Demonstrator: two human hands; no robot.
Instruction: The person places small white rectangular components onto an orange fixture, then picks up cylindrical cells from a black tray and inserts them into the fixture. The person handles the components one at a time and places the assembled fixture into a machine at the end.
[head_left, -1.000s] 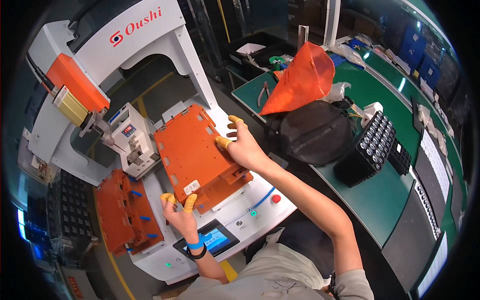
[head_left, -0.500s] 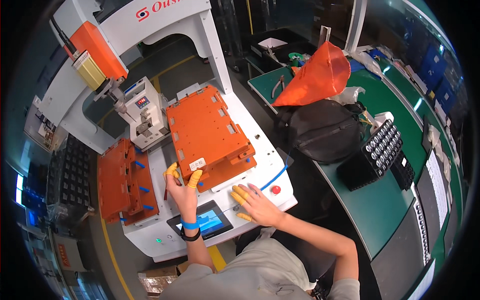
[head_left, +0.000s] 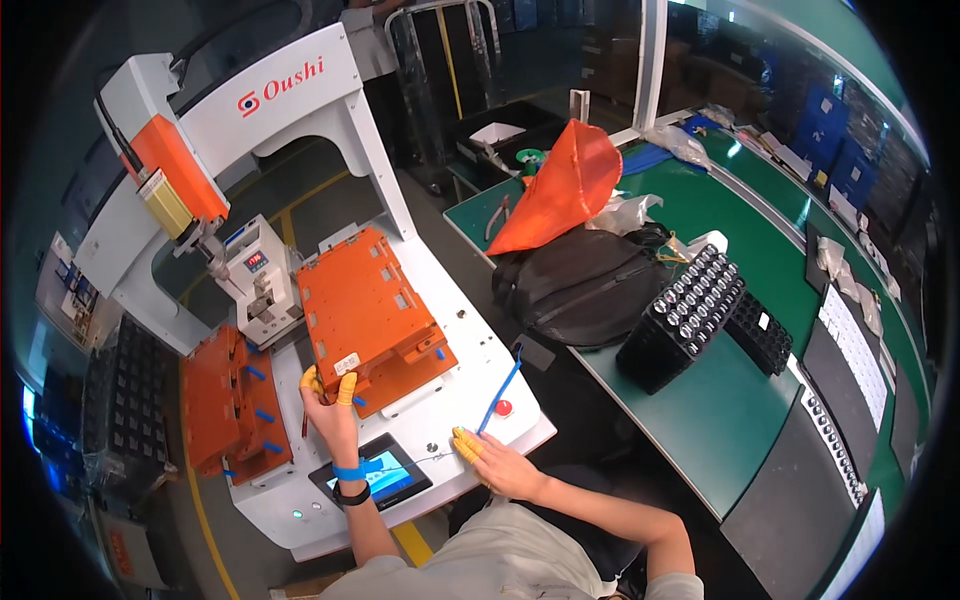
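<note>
My left hand [head_left: 333, 415], with yellow finger covers and a blue wrist strap [head_left: 349, 471], is at the front left corner of an orange fixture [head_left: 360, 310]. Its thumb and fingers are curled together there. A thin dark-red stick [head_left: 304, 425] shows beside them; what they grip is partly hidden. My right hand [head_left: 500, 468], also with yellow finger covers, rests by the front edge of the white machine table [head_left: 470, 375]. Its fingers lie stretched out side by side, with nothing seen in them. A round metal button [head_left: 432, 447] and a blue cord [head_left: 500, 395] are near it.
A second orange fixture [head_left: 215, 400] stands at the left. Above hangs a spindle head [head_left: 205, 245] beside a small white feeder [head_left: 258, 285]. A touchscreen [head_left: 380, 480] and red button [head_left: 504, 408] are at the front. The green bench [head_left: 660, 430] carries a black bag [head_left: 580, 285] and black tray [head_left: 690, 315].
The view has shifted. My right hand has drawn back from the metal button toward the table's front edge, its fingers closer together. My left hand stays at the fixture's corner.
</note>
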